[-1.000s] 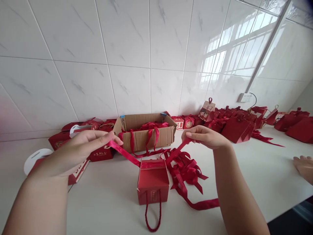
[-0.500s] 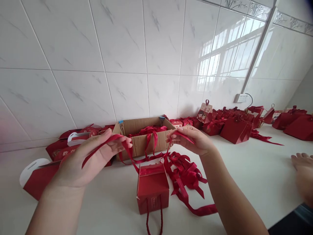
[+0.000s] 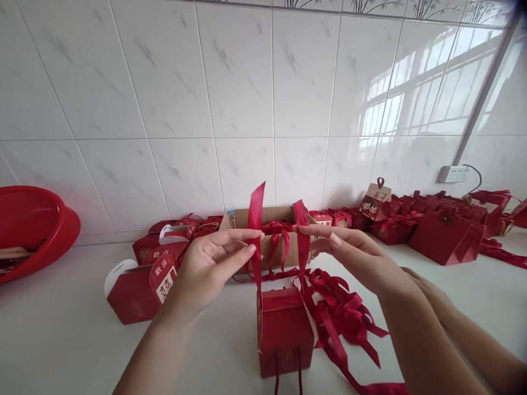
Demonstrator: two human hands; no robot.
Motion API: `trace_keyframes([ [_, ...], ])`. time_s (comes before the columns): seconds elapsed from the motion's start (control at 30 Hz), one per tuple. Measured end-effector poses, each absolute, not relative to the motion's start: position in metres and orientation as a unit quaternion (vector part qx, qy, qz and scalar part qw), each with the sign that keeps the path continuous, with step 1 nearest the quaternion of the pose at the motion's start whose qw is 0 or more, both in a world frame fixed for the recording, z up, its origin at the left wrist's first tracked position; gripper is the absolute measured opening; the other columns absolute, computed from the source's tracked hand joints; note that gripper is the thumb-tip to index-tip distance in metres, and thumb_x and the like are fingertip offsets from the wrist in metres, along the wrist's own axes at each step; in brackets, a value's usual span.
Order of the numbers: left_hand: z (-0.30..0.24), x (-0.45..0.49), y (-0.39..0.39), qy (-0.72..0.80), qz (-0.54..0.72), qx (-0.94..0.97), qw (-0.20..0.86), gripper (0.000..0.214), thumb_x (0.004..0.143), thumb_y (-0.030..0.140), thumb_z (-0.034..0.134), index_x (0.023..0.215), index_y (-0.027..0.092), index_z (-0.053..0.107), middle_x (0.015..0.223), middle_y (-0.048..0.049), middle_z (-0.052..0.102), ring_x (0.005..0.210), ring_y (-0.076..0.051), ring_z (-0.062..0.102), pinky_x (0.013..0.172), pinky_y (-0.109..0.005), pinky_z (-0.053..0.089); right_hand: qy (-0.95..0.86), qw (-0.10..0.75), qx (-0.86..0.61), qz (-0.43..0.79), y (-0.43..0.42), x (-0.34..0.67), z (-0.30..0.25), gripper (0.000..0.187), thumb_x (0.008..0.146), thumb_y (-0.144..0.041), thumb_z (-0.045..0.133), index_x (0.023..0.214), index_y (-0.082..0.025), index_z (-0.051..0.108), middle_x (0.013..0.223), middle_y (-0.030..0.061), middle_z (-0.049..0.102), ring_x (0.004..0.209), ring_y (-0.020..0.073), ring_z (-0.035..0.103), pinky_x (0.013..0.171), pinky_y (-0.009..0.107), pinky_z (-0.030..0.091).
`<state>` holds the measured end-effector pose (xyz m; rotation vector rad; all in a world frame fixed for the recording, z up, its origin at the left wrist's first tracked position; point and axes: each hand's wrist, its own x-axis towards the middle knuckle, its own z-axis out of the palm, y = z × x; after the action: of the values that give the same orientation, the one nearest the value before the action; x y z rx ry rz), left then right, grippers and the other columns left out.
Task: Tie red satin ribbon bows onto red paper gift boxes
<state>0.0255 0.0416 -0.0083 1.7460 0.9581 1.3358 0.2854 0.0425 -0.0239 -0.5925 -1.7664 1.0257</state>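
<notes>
White tabletop (image 3: 224, 351), two hands (image 3: 212, 264) (image 3: 364, 257) holding two ribbon ends (image 3: 256, 211) (image 3: 303, 249), one red box (image 3: 286, 323) below, one carton (image 3: 280, 214) behind

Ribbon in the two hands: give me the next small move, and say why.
I'd likely cross the two ends of the ribbon over the box. The left hand and right hand each hold one end, raised and apart, and the ribbon rises from both sides of the box with no knot showing between them.
</notes>
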Motion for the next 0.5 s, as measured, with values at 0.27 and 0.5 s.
trace_keyframes([
  [0.27, -0.002, 0.027, 0.028, 0.339, 0.565, 0.67, 0.343, 0.014, 0.075, 0.028, 0.073, 0.088, 0.024, 0.075, 0.077, -0.0012, 0.073, 0.074, -0.015, 0.066, 0.068, -0.022, 0.053, -0.7, 0.588, -0.259, 0.312, 0.034, 0.272, -0.022, 0.012, 0.081, -0.024, 0.07, 0.089, -0.031, 0.076, 0.089, 0.0007, 0.074, 0.084, 0.0163, 0.067, 0.073, 0.028, 0.056],
  [0.5, -0.002, 0.03, 0.023, 0.349, 0.585, 0.66, 0.316, 0.013, 0.074, 0.025, 0.074, 0.087, 0.026, 0.076, 0.074, -0.0005, 0.074, 0.072, -0.014, 0.067, 0.063, -0.021, 0.053, -0.696, 0.612, -0.252, 0.28, 0.028, 0.266, -0.023, 0.01, 0.081, -0.021, 0.068, 0.085, -0.028, 0.074, 0.079, 0.001, 0.071, 0.07, 0.0133, 0.062, 0.059, 0.024, 0.051],
])
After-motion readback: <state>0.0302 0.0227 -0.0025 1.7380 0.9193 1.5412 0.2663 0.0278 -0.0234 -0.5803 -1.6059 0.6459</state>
